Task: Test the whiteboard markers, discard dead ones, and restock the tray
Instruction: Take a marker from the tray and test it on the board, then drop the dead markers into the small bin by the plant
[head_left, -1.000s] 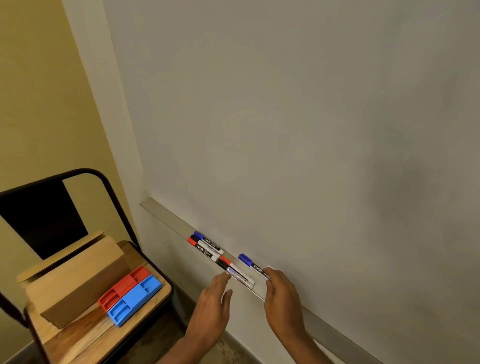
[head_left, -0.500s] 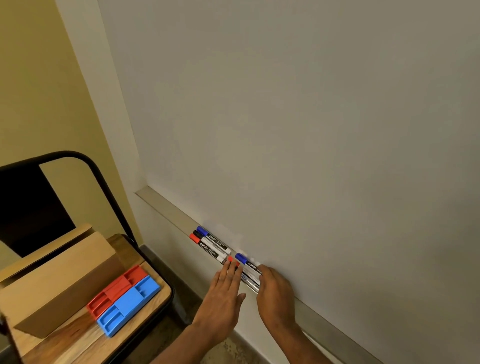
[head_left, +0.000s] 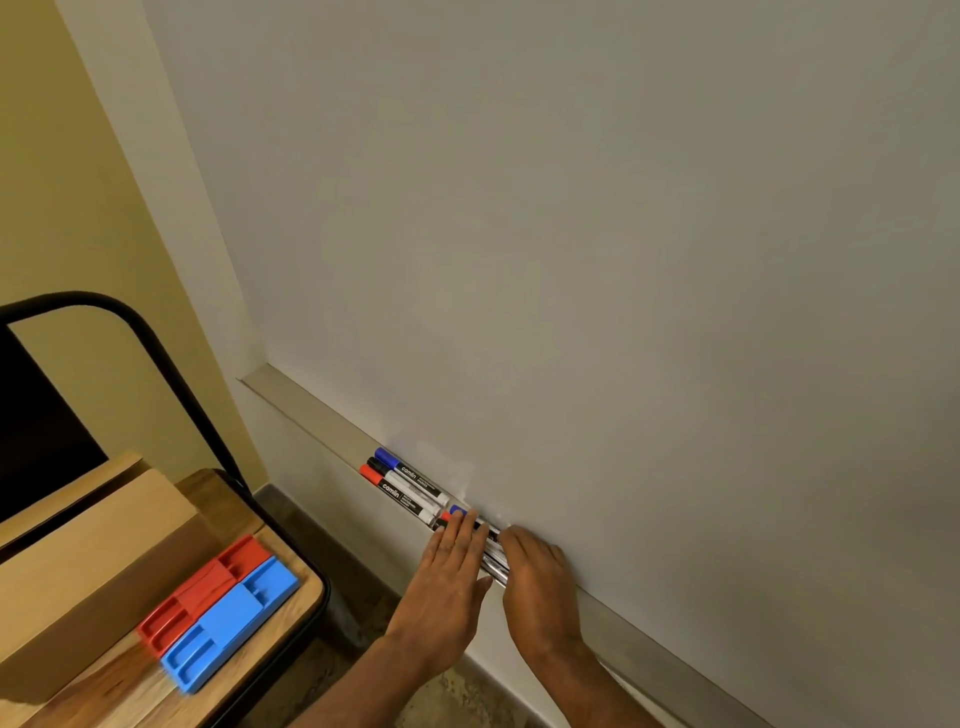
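**Two hands on the markers in the tray**

A big whiteboard (head_left: 571, 260) fills most of the view. A long grey tray (head_left: 306, 410) runs along its bottom edge, from 9 o'clock down to 5 o'clock.

Three markers lie side by side in the tray, near 6 o'clock. The blue-capped marker (head_left: 415, 478) is closest to the board. The black-capped marker (head_left: 408, 487) is in the middle. The red-capped marker (head_left: 400, 496) is at the front edge. Their caps point to 10 o'clock.

Just past them, toward 5 o'clock, is a second bunch of markers (head_left: 493, 551). A blue cap, a red cap and a black cap peek out from under the hands.

The left hand (head_left: 447, 582) lies flat on this bunch. Its fingers are straight and close together, and they press down on the markers without wrapping round them.

The right hand (head_left: 537, 582) sits on the tray, right beside the left one. Its fingers are bent a little and the tips touch the markers. I cannot tell if it holds them or only pushes them.

At 8 o'clock stands a chair (head_left: 171, 358) with a black frame and a wooden seat. On the seat are a cardboard box (head_left: 93, 561), a red plastic holder (head_left: 208, 587) and a blue plastic holder (head_left: 228, 623). The two holders touch each other.
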